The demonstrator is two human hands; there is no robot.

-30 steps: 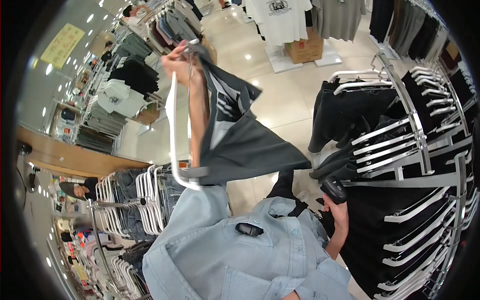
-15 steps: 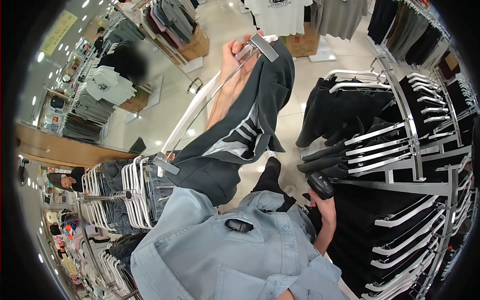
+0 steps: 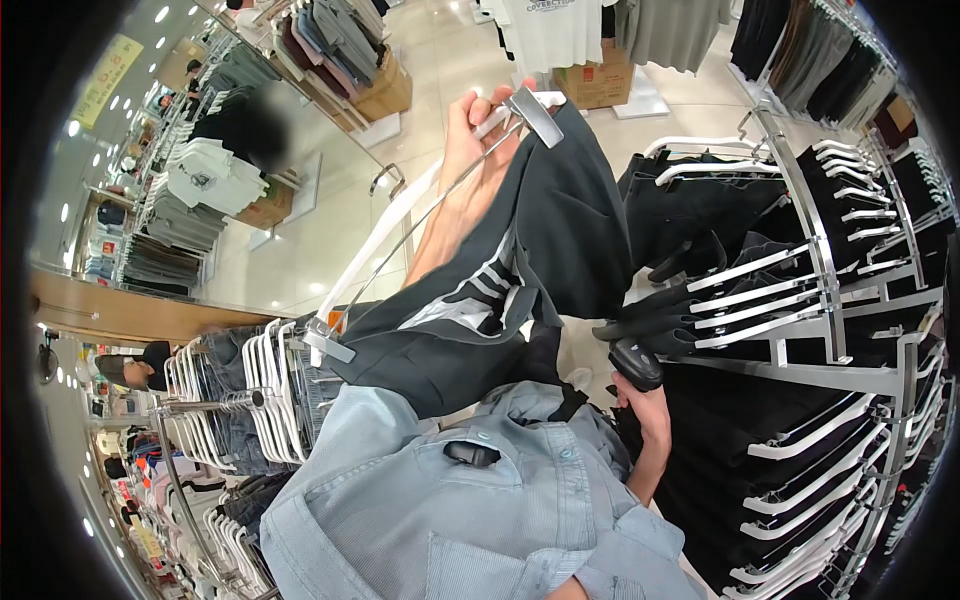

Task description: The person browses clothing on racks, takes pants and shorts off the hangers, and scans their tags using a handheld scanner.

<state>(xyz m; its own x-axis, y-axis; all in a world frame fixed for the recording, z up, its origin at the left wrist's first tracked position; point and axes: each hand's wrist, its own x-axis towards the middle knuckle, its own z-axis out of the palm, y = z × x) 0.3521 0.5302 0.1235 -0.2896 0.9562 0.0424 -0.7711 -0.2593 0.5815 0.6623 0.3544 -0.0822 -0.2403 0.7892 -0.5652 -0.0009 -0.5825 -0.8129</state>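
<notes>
My left hand (image 3: 480,122) is wrapped round one end of a white clip hanger (image 3: 392,217), held up in front of me. From its metal clips hang dark grey trousers (image 3: 575,200), their waist partly open on a black-and-white lining (image 3: 470,296). The trousers cover part of my left forearm. Lower on the right, my right hand (image 3: 645,403) is closed round a black handheld device (image 3: 636,366) that looks like a barcode scanner. This device is beside the rack of dark trousers, and the fingers round its lower part are partly hidden.
Dark trousers (image 3: 700,205) on white hangers fill a metal rack (image 3: 806,225) at right. Jeans (image 3: 228,357) hang on a rail at left, beside a mirror (image 3: 290,215) with a wooden edge. Cardboard boxes (image 3: 597,84) and shirts (image 3: 552,40) stand ahead. A person (image 3: 140,368) shows at far left.
The hanging trousers have swung out to the right and opened wider, now overlapping the rack's garments. My left hand has shifted slightly down and right with the hanger. My right hand has barely moved.
</notes>
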